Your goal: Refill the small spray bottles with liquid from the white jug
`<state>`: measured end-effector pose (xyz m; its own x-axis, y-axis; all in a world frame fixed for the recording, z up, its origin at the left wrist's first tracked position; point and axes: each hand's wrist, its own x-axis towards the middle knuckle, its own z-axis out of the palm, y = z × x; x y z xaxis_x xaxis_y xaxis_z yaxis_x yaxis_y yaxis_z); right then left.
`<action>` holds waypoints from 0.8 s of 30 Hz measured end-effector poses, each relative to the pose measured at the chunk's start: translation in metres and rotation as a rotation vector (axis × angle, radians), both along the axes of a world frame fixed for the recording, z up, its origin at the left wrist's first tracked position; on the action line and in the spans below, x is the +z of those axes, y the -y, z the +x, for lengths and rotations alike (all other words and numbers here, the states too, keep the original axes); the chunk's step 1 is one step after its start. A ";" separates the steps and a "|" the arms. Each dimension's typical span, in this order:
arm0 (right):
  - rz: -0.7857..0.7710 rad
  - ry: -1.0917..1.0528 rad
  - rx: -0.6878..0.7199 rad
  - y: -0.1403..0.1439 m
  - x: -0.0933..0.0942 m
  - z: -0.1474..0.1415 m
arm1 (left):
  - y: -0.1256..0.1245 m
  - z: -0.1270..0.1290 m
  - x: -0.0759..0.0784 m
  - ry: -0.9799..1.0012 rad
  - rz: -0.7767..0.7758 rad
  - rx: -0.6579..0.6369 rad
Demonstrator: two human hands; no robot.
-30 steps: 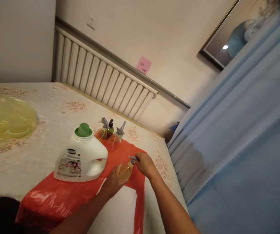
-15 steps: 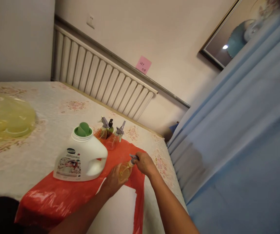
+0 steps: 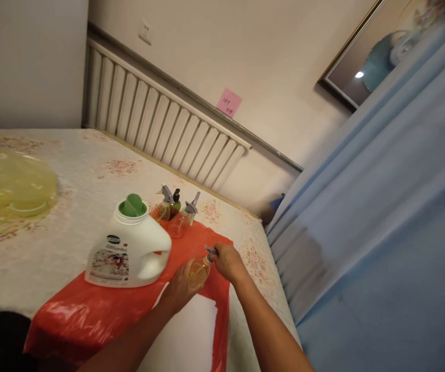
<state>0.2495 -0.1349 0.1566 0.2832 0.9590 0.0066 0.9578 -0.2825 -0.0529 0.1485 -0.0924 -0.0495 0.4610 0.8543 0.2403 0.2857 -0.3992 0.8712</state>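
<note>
A small clear spray bottle (image 3: pixel 200 272) with yellowish contents is tilted above the red plastic sheet (image 3: pixel 79 310). My left hand (image 3: pixel 181 284) is wrapped round its body from the left. At its top, my right hand (image 3: pixel 226 260) grips the grey spray head (image 3: pixel 210 252), which sits at the bottle's neck. To the left stands a large white jug (image 3: pixel 129 253) with a printed label and a handle, a green insert (image 3: pixel 132 205) in its open mouth. Below my hands lies a white sheet (image 3: pixel 189 330).
Behind the jug stand another spray bottle (image 3: pixel 179 225) and a few smaller bottles (image 3: pixel 163 211). A puffed yellow plastic bag (image 3: pixel 13 186) lies at the left on the floral cloth (image 3: pixel 79 206). A radiator (image 3: pixel 160 119) lines the wall; a blue curtain (image 3: pixel 381 206) hangs at the right.
My right hand has turned very slightly at the spray head. The bottle, my left hand and the other things are practically where they were.
</note>
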 end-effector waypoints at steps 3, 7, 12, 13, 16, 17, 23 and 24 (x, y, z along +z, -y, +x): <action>0.009 0.007 -0.025 0.003 -0.004 -0.001 | 0.000 0.000 -0.001 0.009 0.006 0.001; 0.011 0.012 -0.044 0.005 -0.010 -0.002 | 0.000 0.001 -0.002 0.015 0.007 -0.004; -0.007 0.020 -0.034 0.001 -0.010 -0.004 | -0.001 0.001 -0.002 0.016 0.014 -0.004; -0.009 0.024 -0.029 0.000 -0.009 -0.004 | -0.001 0.001 -0.002 0.014 0.013 0.000; 0.000 0.035 -0.018 -0.002 -0.011 -0.006 | -0.001 0.001 -0.002 0.010 0.012 0.008; 0.005 0.035 -0.017 -0.002 -0.011 -0.006 | -0.001 0.001 -0.002 0.009 0.013 0.010; 0.024 0.022 -0.055 0.000 -0.016 -0.005 | 0.000 0.002 -0.003 0.014 0.023 0.023; 0.029 0.020 -0.061 -0.001 -0.017 -0.005 | 0.000 0.003 -0.004 0.014 0.025 0.022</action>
<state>0.2444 -0.1343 0.1396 0.3408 0.9393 0.0399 0.9398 -0.3391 -0.0429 0.1511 -0.0923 -0.0532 0.4388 0.8576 0.2682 0.2819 -0.4148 0.8651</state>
